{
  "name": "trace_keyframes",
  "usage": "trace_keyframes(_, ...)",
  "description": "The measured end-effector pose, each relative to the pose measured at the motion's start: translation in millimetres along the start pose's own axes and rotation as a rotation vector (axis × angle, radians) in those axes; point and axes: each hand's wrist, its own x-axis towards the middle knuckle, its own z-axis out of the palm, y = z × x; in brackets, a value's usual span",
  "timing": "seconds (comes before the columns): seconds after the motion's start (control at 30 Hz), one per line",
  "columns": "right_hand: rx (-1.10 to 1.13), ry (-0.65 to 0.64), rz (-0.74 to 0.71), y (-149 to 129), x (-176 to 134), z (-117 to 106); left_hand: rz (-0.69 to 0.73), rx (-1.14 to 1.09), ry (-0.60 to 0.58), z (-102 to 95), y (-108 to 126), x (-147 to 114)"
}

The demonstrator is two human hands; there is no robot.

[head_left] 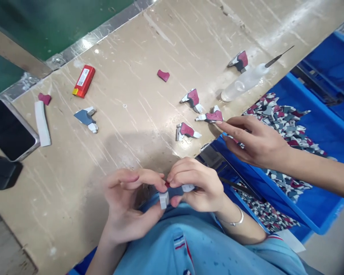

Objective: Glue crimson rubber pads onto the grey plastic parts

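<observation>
Head view: holds a grey-and-white part (175,193) before the blue shirt (149,240), pinched by the fingers of the left hand (132,208) and right hand (199,183). Beyond the fingers, rightward, shows a co-worker's hand (258,141) touching a red-faced piece (213,116) on the table (126,130); farther, a needle-tipped bottle (243,86); leftward, a red lighter (85,81).

Held part (175,194): slate blue, white ends, touch of red. Three clustered parts (187,130): maroon faces, white ends. Lone part (85,117): slate blue and white. Loose pieces (163,75): plain maroon. Worktop (132,126): tan, pale streaks. Lighter (84,81): red, yellow end. Bottle (243,84): translucent whitish, dark needle (277,58). Bin (322,214): blue. Shirt (151,246): light blue.
</observation>
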Motion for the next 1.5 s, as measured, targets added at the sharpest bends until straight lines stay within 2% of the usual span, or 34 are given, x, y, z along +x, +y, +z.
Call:
trace_keyframes(0.07,-0.027,0.027,0.059,8,3,-35,0.024,0.01,0.039,3.2,-1,-2)
trace_keyframes(0.13,0.012,0.155,0.159,10,0,-43,0.023,0.015,0.089,7.5,-4,-3)
trace_keyframes(0.2,0.061,0.2,0.203,6,-7,-23,-0.001,0.024,0.128,12.3,-6,-2)
trace_keyframes(0.3,0.095,0.176,0.169,-4,-19,24,-0.032,0.061,0.148,18.5,-7,1)
trace_keyframes(0.37,0.106,0.172,0.146,-7,-23,43,-0.041,0.093,0.127,21.3,-6,4)
trace_keyframes(0.5,0.131,0.2,0.075,-4,-25,45,-0.032,0.104,0.074,25.8,-4,9)
trace_keyframes(0.6,0.17,0.242,-0.093,2,-26,39,-0.016,0.098,0.038,28.3,-2,12)
trace_keyframes(0.67,0.211,0.273,-0.149,5,-29,39,0.023,0.112,-0.003,29.0,-2,15)
trace_keyframes(0.8,0.384,0.347,-0.069,4,-35,43,0.163,0.225,-0.121,27.7,-2,24)
trace_keyframes(0.93,0.336,0.38,-0.114,2,-34,40,0.283,0.428,-0.139,22.3,-4,31)
trace_keyframes(1.0,0.294,0.388,-0.132,2,-33,36,0.291,0.507,-0.166,17.5,-4,34)
trace_keyframes(1.17,0.215,0.406,-0.144,3,-33,30,0.258,0.731,-0.348,3.6,1,48)
trace_keyframes(1.27,0.13,0.458,-0.127,1,-37,30,0.248,0.906,-0.442,-3.2,0,62)
trace_keyframes(1.4,-0.002,0.594,-0.095,5,-43,15,0.253,1.025,-0.557,-7.2,-14,82)
trace_keyframes(1.43,-0.069,0.66,-0.087,10,-42,5,0.251,1.033,-0.595,-6.6,-20,87)
trace_keyframes(1.5,-0.237,0.871,-0.078,29,-38,-19,0.257,1.039,-0.676,-2.9,-31,94)
